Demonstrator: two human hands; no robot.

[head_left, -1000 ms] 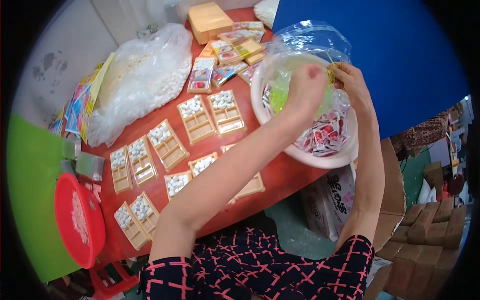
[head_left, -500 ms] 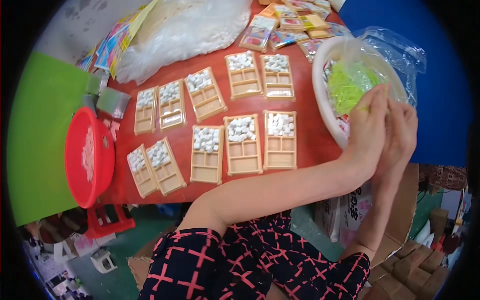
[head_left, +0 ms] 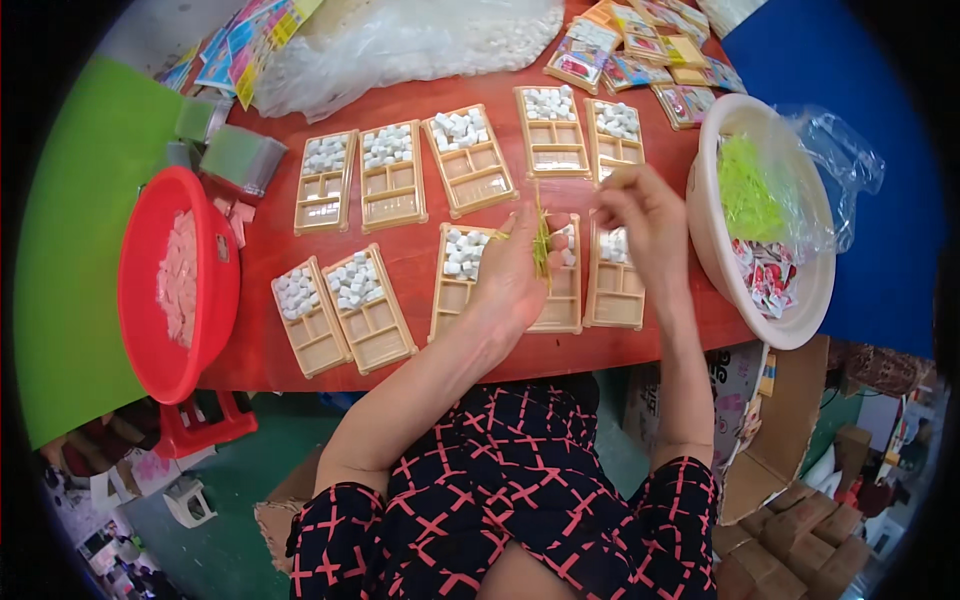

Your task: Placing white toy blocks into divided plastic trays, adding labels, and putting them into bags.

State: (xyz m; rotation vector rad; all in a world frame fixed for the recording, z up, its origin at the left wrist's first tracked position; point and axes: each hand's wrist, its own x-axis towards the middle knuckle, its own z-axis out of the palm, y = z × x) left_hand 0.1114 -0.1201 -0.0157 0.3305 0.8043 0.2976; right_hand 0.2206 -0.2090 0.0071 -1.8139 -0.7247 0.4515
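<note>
My left hand (head_left: 515, 258) is closed round a small bunch of thin yellow-green sticks (head_left: 541, 245), their ends poking out past the fingers. It hovers over the near row of wooden-coloured compartment trays (head_left: 380, 347). To its right, above a far-right tray (head_left: 617, 301), my right hand (head_left: 645, 215) has its fingers curled and pinched together; whatever is in them is too small to make out. White cubes (head_left: 353, 281) fill the top compartment of the trays, and the lower compartments I can see hold nothing. Both hands hide parts of several trays.
At the right, a white basin (head_left: 708, 200) holds bright green sticks (head_left: 750, 190) in a clear bag and small red-and-white packets (head_left: 765, 280). A red basin (head_left: 222, 300) with pink pieces stands left. Behind are a big plastic bag (head_left: 420, 50) and packaged trays (head_left: 685, 103).
Both hands have left the white basin and moved left over the trays, parting from each other. Yellow-green sticks now show in my left hand. The view has shifted slightly.
</note>
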